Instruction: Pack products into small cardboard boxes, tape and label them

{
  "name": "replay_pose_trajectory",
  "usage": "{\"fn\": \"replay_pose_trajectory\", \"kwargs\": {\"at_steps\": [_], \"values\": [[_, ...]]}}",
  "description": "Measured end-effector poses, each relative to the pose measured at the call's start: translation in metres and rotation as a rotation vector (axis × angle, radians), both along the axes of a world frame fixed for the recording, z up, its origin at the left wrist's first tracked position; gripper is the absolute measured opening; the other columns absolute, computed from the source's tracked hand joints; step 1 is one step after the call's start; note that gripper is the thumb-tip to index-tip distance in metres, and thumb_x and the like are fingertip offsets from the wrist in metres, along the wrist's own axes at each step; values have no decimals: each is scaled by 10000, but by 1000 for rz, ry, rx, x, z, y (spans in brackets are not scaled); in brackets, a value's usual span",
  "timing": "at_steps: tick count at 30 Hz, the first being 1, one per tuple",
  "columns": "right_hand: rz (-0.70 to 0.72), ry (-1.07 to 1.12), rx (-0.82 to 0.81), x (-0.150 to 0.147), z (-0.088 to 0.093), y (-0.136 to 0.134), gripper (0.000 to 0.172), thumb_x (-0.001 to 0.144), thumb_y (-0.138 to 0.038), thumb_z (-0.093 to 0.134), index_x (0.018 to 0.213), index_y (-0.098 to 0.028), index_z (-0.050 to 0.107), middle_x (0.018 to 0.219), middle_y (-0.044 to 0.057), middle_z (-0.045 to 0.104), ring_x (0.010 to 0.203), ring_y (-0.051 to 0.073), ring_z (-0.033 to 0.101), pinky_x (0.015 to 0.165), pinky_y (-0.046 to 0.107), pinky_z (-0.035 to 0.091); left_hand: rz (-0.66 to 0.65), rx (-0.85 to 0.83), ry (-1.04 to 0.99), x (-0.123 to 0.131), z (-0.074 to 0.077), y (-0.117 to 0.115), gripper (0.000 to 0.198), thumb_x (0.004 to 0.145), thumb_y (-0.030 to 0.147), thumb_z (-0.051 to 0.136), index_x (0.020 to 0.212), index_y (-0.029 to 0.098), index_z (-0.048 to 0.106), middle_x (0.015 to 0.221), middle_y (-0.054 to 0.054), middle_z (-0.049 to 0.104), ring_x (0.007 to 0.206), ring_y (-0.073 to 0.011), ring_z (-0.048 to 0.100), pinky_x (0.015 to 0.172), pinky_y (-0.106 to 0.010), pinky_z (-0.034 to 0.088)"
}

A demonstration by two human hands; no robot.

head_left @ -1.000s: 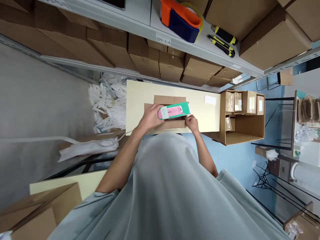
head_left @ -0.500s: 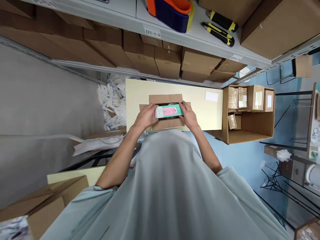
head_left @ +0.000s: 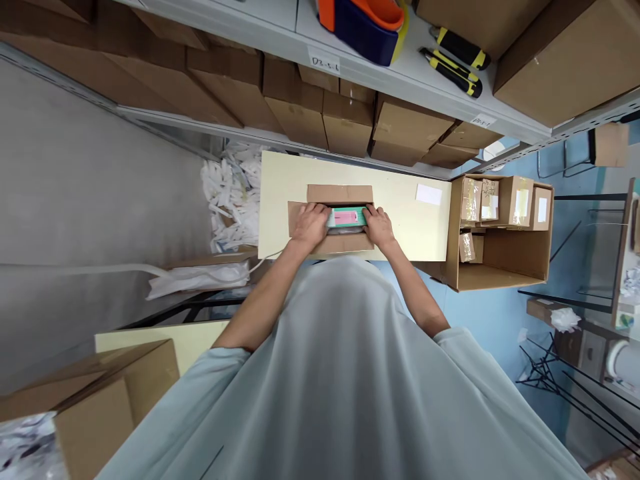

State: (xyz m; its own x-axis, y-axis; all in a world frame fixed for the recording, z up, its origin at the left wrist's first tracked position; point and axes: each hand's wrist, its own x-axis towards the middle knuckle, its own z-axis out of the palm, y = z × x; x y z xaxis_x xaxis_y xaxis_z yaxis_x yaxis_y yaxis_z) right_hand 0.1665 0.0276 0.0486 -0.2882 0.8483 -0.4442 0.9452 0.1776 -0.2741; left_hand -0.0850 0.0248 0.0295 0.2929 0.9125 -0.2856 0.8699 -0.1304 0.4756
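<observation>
Left hand (head_left: pixel 310 225) and right hand (head_left: pixel 379 225) clasping the ends of a green-and-pink package (head_left: pixel 347 218), inside an open cardboard box (head_left: pixel 340 194), near the table's (head_left: pixel 285 180) front edge

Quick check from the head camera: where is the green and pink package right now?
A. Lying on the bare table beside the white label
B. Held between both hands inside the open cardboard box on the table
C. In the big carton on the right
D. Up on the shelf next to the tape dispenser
B. The green and pink package sits low between the flaps of the open cardboard box, with the left hand and right hand gripping its two ends.
</observation>
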Motion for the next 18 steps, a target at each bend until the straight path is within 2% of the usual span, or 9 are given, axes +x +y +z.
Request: {"fn": "replay_pose_trajectory", "kwargs": {"at_steps": [3, 5, 7, 10, 12, 15, 18], "values": [[-114, 81, 85, 11, 6, -16, 553, 1128, -165, 599, 1680, -135, 590, 1841, 219, 503, 1490, 384, 628, 1283, 551, 551, 224, 67, -19, -15, 6, -15, 562, 984, 233, 665, 1542, 184, 712, 1574, -239, 674, 1495, -471, 570, 1263, -655, 479], [-228, 108, 121, 18, 5, -25, 525, 1155, -242, 608, 1669, -135, 580, 1803, 239, 529, 1494, 378, 647, 1273, 535, 568, 412, 95, 16, -25, 9, -27, 654, 989, 320, 725, 1614, 151, 628, 1679, -269, 579, 1559, -486, 523, 1291, -654, 468], [-348, 118, 116, 22, 0, -31, 537, 1146, -322, 674, 1633, -117, 580, 1731, 276, 580, 1511, 390, 653, 1258, 530, 582, 532, 56, 85, -30, 9, -36, 780, 963, 389, 783, 1652, 105, 555, 1702, -319, 541, 1588, -513, 504, 1289, -661, 473], [-492, 159, 51, 25, -15, -33, 560, 1100, -392, 766, 1557, -125, 585, 1579, 288, 691, 1447, 402, 714, 1202, 531, 608, 535, -89, 172, -29, 6, -43, 784, 955, 434, 797, 1601, 60, 559, 1559, -349, 661, 1504, -520, 604, 1245, -634, 517], [-560, 227, 4, 26, -26, -32, 475, 1089, -394, 772, 1474, -177, 596, 1486, 252, 760, 1338, 384, 780, 1143, 520, 627, 494, -153, 207, -25, 5, -44, 714, 978, 438, 768, 1557, 61, 587, 1465, -329, 733, 1431, -499, 674, 1228, -598, 537], [-627, 370, -45, 30, -41, -33, 336, 1087, -397, 759, 1334, -242, 591, 1393, 189, 820, 1203, 334, 835, 1078, 482, 643, 466, -189, 238, -21, 3, -43, 630, 1013, 422, 717, 1531, 78, 615, 1427, -304, 775, 1377, -473, 728, 1201, -557, 561], [-683, 523, -102, 38, -54, -34, 311, 1063, -435, 767, 1241, -262, 581, 1338, 158, 838, 1168, 300, 848, 1047, 443, 651, 485, -226, 247, -20, 3, -50, 643, 1008, 426, 734, 1555, 109, 615, 1408, -272, 803, 1351, -452, 756, 1161, -520, 590]]}}
